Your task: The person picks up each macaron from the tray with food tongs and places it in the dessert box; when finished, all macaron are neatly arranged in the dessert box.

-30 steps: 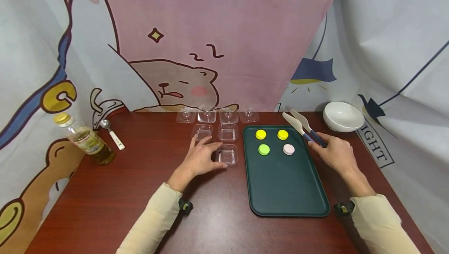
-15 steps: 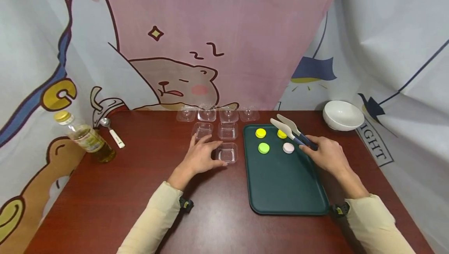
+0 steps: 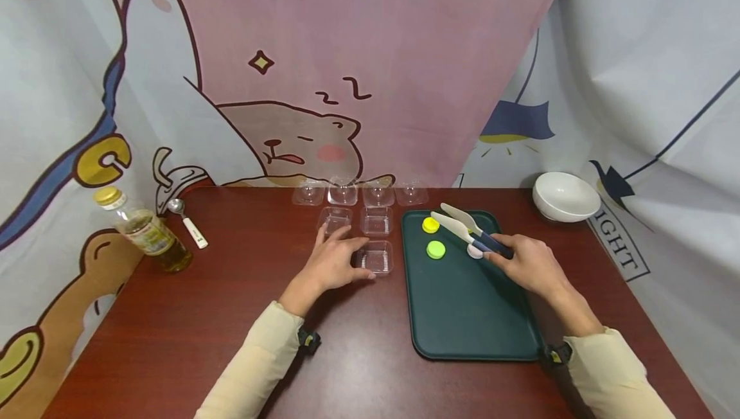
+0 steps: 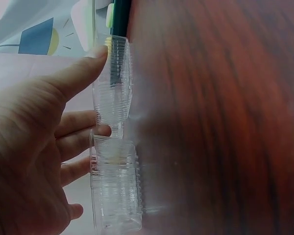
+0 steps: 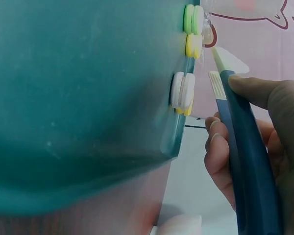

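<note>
My right hand (image 3: 534,263) grips tongs (image 5: 250,161) with cream tips and dark blue handles, thumb on one handle and fingers round the other. Their tips stand apart over the tray's (image 3: 474,316) far part, just right of a yellow macaron (image 3: 430,225). Nearer lies a green macaron (image 3: 436,250). The tongs partly cover a pale pink macaron (image 5: 182,90) and a second yellow one behind it. My left hand (image 3: 331,263) holds a clear plastic box (image 3: 376,258) left of the tray, thumb at its near side and index finger at its far side.
Two more clear boxes, one the left box (image 3: 334,220), stand behind, with a row of clear domed lids (image 3: 342,194) at the wall. A white bowl (image 3: 565,197) sits at the back right. An oil bottle (image 3: 151,239) and a measuring spoon (image 3: 189,225) are at the left.
My right hand has carried the tongs leftward from the tray's right edge to over the macarons. The left hand keeps its place at the clear box.
</note>
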{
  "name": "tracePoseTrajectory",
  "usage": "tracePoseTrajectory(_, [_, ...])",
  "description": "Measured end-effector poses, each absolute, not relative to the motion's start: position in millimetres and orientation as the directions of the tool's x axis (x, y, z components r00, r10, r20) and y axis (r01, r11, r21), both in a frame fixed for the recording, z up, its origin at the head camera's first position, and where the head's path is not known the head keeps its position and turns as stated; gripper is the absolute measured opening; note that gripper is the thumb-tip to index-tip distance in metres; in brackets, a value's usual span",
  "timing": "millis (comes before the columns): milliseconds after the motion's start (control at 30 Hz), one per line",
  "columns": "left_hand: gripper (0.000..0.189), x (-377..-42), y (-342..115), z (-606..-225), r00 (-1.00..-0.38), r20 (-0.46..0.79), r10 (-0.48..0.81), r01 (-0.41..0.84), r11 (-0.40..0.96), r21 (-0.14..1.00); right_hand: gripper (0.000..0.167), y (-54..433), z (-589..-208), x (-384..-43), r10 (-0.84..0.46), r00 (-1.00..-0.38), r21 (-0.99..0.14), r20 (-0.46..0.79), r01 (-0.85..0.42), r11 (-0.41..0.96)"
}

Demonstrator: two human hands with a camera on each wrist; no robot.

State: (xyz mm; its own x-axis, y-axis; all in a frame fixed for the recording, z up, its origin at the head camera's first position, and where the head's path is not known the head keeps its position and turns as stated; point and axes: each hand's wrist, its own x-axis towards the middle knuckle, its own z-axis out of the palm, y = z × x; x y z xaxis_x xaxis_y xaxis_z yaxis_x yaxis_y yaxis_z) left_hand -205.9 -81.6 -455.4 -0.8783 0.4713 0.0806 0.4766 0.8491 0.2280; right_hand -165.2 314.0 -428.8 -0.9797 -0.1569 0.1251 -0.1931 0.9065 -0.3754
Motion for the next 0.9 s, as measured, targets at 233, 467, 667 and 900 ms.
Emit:
tracePoseTrajectory(233, [0.08, -204.5, -82.4, -453.0, -0.885, 0.052, 0.462, 0.459, 0.849, 0.261, 0.051, 309.9, -427.6, -166.2, -0.167, -0.983, -0.374, 0.081, -0.186, 0.909])
tracePoseTrajectory(467, [0.08, -205.2, -80.9, -452.4, -0.885, 0.051, 0.462, 0.458, 0.847, 0.271, 0.051, 308.7, -427.9, -166.3, -0.166, -0.984, -0.362, 0.064, -0.178, 0.915])
tracePoseTrajectory(667, [0.079, -205.8, -77.0, -454.5, -0.881, 0.043, 0.472, 0.464, 0.841, 0.277, 0.051, 311.9, -427.1, -164.5, -0.17, -0.985, -0.373, 0.033, -0.17, 0.912])
tracePoseTrajectory(900, [0.078, -206.7, -79.8, -450.3, -0.89, 0.037, 0.455, 0.447, 0.854, 0.267, 0.052, 309.0, -428.7, -168.8, -0.169, -0.986, -0.38, 0.018, -0.163, 0.91])
